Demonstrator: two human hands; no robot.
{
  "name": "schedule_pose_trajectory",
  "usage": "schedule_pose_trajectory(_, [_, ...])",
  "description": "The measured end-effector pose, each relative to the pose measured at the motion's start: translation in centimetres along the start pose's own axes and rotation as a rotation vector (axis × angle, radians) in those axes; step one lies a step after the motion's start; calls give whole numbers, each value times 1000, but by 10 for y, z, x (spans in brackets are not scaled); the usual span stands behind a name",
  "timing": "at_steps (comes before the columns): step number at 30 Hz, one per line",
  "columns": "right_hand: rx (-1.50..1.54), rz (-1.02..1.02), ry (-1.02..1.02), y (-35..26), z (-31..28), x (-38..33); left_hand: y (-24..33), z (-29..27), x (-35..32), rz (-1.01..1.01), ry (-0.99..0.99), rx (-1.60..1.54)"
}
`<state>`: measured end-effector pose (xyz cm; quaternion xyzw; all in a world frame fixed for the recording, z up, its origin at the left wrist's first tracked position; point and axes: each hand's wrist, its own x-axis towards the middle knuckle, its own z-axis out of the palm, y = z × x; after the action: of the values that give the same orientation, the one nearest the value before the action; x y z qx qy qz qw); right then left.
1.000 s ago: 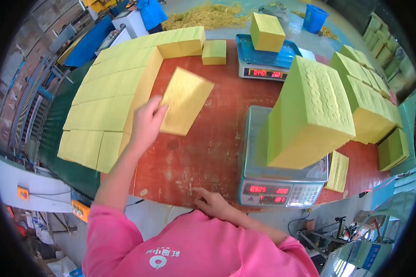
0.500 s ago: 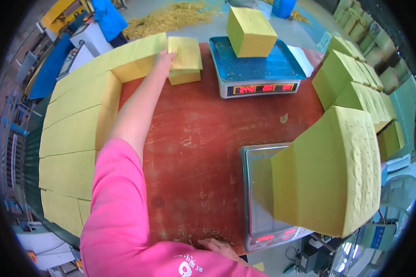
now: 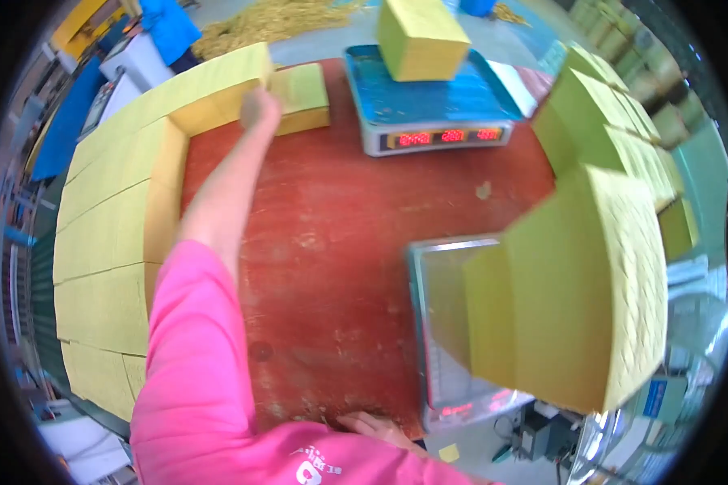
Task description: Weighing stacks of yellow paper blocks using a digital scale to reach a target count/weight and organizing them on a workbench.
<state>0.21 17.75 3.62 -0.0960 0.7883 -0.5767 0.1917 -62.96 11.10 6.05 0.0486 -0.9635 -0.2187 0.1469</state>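
Observation:
My left hand (image 3: 260, 111), blurred by motion, is at the left front corner of a short stack of yellow paper (image 3: 303, 95) at the far side of the table. Its fingers are hidden, so I cannot tell whether it grips anything. My right hand (image 3: 370, 426) rests on the table's near edge with its fingers stretched out, holding nothing. Beside the short stack, a row of yellow paper blocks (image 3: 109, 214) curves along the left side. A tall yellow paper stack (image 3: 562, 299) stands on the near scale (image 3: 441, 323) at the right.
A far scale (image 3: 429, 121) with a blue pan carries another yellow block (image 3: 425, 44). More yellow stacks (image 3: 635, 153) line the right edge of the red table (image 3: 323, 242). A person in blue (image 3: 168, 32) stands beyond the left corner, near a straw-coloured heap (image 3: 271, 28) on the floor.
My left hand has moved left and down along the short stack. That stack's upper layer, earlier jutting over the lower part, now sits nearly flush. The whole view has shifted slightly.

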Motion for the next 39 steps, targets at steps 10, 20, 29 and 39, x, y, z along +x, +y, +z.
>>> schedule_pose_trajectory(10, [165, -222, 208, 13, -2, 2, 106, -135, -157, 539, -286, -510])
schedule_pose_trajectory(20, [538, -235, -41, -15, -117, -113, 181, -282, -336, 181, -924, -1045])
schedule_pose_trajectory(29, [631, -266, 719, -14, -311, -112, 210, -271, -365, -131, -1213, -1035])
schedule_pose_trajectory(39, [329, -314, 504, 31, -350, -6, 222, -279, -385, -164, -1236, -859])
